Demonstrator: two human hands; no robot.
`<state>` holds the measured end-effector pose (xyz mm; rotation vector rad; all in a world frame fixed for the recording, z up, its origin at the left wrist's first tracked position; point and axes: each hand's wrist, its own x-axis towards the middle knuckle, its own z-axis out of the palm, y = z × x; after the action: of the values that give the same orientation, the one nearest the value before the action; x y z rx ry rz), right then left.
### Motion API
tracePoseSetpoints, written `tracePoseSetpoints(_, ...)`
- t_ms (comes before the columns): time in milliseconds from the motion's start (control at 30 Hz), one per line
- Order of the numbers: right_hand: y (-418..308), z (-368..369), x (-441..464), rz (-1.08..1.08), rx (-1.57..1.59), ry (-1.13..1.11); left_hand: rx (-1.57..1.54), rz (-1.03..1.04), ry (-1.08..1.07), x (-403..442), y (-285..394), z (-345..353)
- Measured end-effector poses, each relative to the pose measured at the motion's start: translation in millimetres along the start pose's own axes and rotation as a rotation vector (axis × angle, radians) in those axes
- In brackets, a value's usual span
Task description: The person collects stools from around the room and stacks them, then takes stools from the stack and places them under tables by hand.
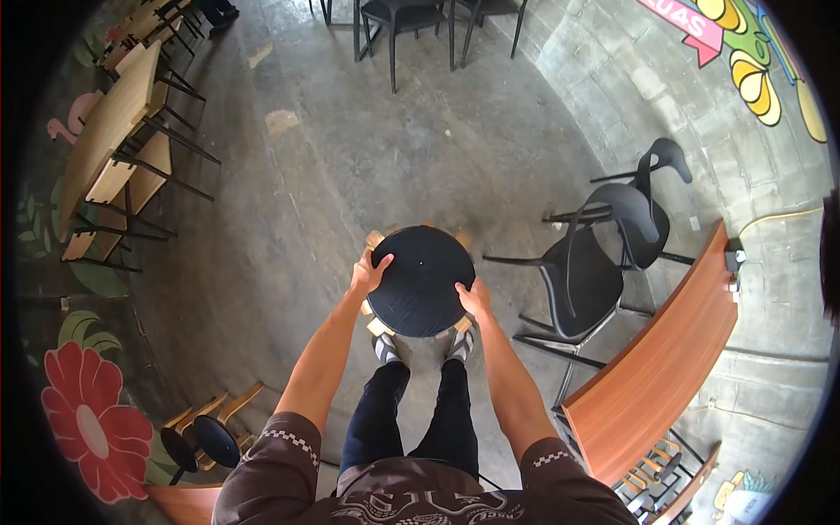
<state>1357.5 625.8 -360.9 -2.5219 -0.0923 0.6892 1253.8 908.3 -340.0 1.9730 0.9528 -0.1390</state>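
Note:
A round stool (422,284) with a black seat and light wooden legs stands or hovers just in front of my feet; I cannot tell whether its legs touch the floor. My left hand (372,269) grips the left rim of the seat, thumb on top and fingers curled beneath the edge. On the opposite side, my right hand (473,297) holds the right rim in the same way, with its fingers mostly hidden. The wooden leg tops stick out around the seat's edge.
Black chairs (582,284) stand at the right beside a brown wooden table (656,367). More black chairs (407,17) are at the far end. Light wooden tables (118,122) line the left wall. Other black-seated stools (216,440) sit at lower left. A person's legs (214,13) show far left.

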Motion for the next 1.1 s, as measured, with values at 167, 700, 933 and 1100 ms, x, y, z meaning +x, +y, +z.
tracePoseSetpoints(167, 22, 37, 21, 0.017, -0.016, -0.027, 0.138, -0.01, -0.049, 28, -36, 30)
tracePoseSetpoints(700, 2, -15, -52, -0.236, 0.199, 0.017, -0.162, 0.09, 0.272, -83, -45, -26)
tracePoseSetpoints(933, -40, -66, -165, -0.374, 0.219, -0.559, -0.911, -0.261, 0.321, -295, -20, -61)
tracePoseSetpoints(1100, -66, -80, -233, -0.656, -0.019, -0.966, -1.251, -0.284, 0.607, -466, 3, -37)
